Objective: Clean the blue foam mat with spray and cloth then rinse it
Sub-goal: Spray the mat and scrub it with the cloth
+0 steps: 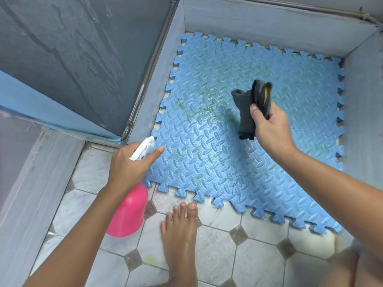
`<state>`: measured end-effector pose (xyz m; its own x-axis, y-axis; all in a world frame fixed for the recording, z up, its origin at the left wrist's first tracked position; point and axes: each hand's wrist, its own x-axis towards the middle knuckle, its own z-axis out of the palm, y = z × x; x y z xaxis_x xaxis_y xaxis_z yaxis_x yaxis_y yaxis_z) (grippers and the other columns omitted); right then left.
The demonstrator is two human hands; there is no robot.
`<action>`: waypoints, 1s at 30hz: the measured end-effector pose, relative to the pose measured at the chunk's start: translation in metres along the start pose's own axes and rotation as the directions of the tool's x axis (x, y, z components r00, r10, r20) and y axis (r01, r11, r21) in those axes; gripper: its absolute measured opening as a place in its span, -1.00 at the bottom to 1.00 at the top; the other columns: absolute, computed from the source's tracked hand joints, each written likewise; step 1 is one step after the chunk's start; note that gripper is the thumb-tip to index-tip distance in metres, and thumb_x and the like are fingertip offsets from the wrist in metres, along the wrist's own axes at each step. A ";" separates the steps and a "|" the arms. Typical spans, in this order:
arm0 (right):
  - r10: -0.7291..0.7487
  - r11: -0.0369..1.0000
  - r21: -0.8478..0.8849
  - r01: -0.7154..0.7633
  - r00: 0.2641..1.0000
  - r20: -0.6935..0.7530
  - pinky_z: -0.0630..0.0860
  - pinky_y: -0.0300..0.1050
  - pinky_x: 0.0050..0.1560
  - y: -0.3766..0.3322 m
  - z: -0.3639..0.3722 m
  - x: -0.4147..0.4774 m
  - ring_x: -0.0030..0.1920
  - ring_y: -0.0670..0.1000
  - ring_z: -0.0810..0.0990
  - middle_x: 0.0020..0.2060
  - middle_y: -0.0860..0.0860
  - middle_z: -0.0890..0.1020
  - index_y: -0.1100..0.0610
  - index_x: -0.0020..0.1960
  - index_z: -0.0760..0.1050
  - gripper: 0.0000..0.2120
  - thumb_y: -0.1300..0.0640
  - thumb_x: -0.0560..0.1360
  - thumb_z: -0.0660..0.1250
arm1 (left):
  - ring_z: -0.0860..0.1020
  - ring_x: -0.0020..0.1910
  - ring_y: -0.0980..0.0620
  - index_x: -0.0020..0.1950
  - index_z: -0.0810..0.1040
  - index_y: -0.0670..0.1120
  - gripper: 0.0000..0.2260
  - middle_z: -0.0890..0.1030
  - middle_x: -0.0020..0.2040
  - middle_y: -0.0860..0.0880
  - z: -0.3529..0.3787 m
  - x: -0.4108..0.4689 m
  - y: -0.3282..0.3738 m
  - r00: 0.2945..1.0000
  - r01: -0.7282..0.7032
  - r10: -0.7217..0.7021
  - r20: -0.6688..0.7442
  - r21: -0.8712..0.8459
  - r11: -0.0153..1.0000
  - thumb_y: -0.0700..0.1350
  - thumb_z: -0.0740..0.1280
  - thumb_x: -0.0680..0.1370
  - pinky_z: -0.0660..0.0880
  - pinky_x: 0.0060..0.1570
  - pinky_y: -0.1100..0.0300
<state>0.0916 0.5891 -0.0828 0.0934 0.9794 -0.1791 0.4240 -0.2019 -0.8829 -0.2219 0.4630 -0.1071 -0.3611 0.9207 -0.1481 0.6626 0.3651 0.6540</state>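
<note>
The blue foam mat [209, 154] lies flat on the floor in a walled corner, with greenish stains near its middle and upper part. My left hand [128, 164] grips a pink spray bottle [130, 212] by its white trigger head [143, 150], index finger stretched out, nozzle aimed over the mat's left edge. My right hand [269, 125] holds a bunched dark grey cloth [248, 108] with a yellow inner side above the mat's centre, apart from the surface.
Grey walls [269, 19] close in the mat at the left, back and right. White floor tiles with dark diamond insets [238, 235] lie in front. My bare foot [180, 235] stands on the tiles just below the mat's front edge.
</note>
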 end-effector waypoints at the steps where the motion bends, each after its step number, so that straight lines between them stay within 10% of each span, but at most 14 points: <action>1: -0.048 0.999 -0.011 0.048 0.999 -0.002 0.47 -0.08 -0.05 -0.006 0.011 0.003 -0.19 -0.16 0.52 -0.21 -0.17 0.58 -0.04 0.01 0.52 -0.93 0.05 0.62 0.26 | 0.24 -0.45 0.06 -0.38 0.23 -0.07 -0.42 0.27 -0.49 0.03 -0.001 0.000 0.001 1.000 -0.009 0.009 -0.005 -0.003 1.000 0.21 0.53 0.47 0.26 -0.37 0.10; 8: -0.280 0.937 -0.149 0.315 0.935 0.219 0.42 -0.12 0.04 -0.033 0.136 0.049 0.16 0.05 0.57 0.13 0.00 0.63 0.07 0.33 0.50 -0.67 0.12 0.58 0.21 | 0.50 -0.35 -0.27 -0.27 0.51 -0.29 -0.36 0.49 -0.38 -0.31 -0.014 -0.007 -0.007 0.994 -0.077 0.071 -0.083 -0.079 0.994 0.34 0.37 0.50 0.49 -0.32 -0.13; 10: -0.246 0.859 -0.324 0.396 0.875 0.417 0.34 0.00 0.37 -0.014 0.176 0.044 0.45 0.20 0.39 0.40 0.15 0.49 0.17 0.46 0.40 -0.55 0.18 0.58 0.23 | 0.53 -0.31 -0.29 -0.20 0.57 -0.29 -0.37 0.52 -0.36 -0.30 -0.020 -0.009 -0.015 0.989 -0.077 0.064 -0.135 -0.094 0.993 0.33 0.35 0.52 0.54 -0.22 -0.16; 13: -0.294 0.590 -0.481 0.648 0.727 0.620 0.09 0.27 0.54 0.019 0.212 0.004 0.58 0.30 0.10 0.56 0.14 0.27 0.16 0.54 0.31 -0.43 0.18 0.55 0.30 | 0.57 -0.25 -0.32 -0.17 0.60 -0.27 -0.45 0.60 -0.33 -0.28 -0.029 -0.010 -0.022 0.983 -0.099 0.079 -0.167 -0.113 0.989 0.26 0.34 0.57 0.53 -0.14 -0.15; 18: -0.402 0.289 -0.142 0.947 0.254 0.880 0.12 0.21 0.54 0.075 0.163 -0.102 0.59 0.26 0.14 0.56 0.09 0.31 0.11 0.54 0.33 -0.37 0.15 0.49 0.35 | 0.59 -0.24 -0.31 -0.13 0.62 -0.26 -0.48 0.62 -0.29 -0.30 -0.029 -0.012 -0.020 0.990 -0.096 0.080 -0.120 -0.142 0.985 0.24 0.34 0.55 0.54 -0.17 -0.12; 21: -0.385 0.143 -0.051 0.988 0.103 0.917 0.15 0.19 0.56 0.104 0.101 -0.086 0.60 0.20 0.10 0.58 0.03 0.27 0.07 0.57 0.29 -0.34 0.25 0.49 0.32 | 0.59 -0.23 -0.30 -0.15 0.61 -0.27 -0.44 0.63 -0.27 -0.30 -0.023 -0.009 -0.014 0.993 -0.103 0.094 -0.066 -0.151 0.983 0.28 0.35 0.51 0.54 -0.18 -0.16; 23: -0.401 0.166 -0.131 0.977 0.189 0.896 0.13 0.22 0.55 0.109 0.076 -0.047 0.59 0.20 0.14 0.56 0.05 0.30 0.09 0.56 0.30 -0.26 0.34 0.41 0.33 | 0.59 -0.24 -0.28 -0.16 0.59 -0.27 -0.45 0.62 -0.28 -0.29 -0.017 -0.008 -0.010 0.993 -0.116 0.115 -0.014 -0.158 0.981 0.28 0.36 0.49 0.54 -0.22 -0.09; 30: -0.259 0.621 -0.576 0.531 0.833 0.489 0.05 0.28 0.56 0.057 0.108 0.041 0.61 0.23 0.05 0.59 0.06 0.24 0.07 0.59 0.25 -0.43 0.18 0.59 0.23 | 0.44 -0.40 -0.03 -0.20 0.56 -0.21 -0.45 0.51 -0.38 -0.16 -0.004 -0.008 0.002 0.986 -0.147 0.155 0.059 -0.123 0.981 0.32 0.35 0.46 0.42 -0.28 0.03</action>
<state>0.0221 0.6179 -0.1877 -0.4724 0.8714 -0.1323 0.8319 0.3913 -0.3936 -0.2203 0.4559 -0.1016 -0.2146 0.9727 -0.0878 0.6229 0.2056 0.7548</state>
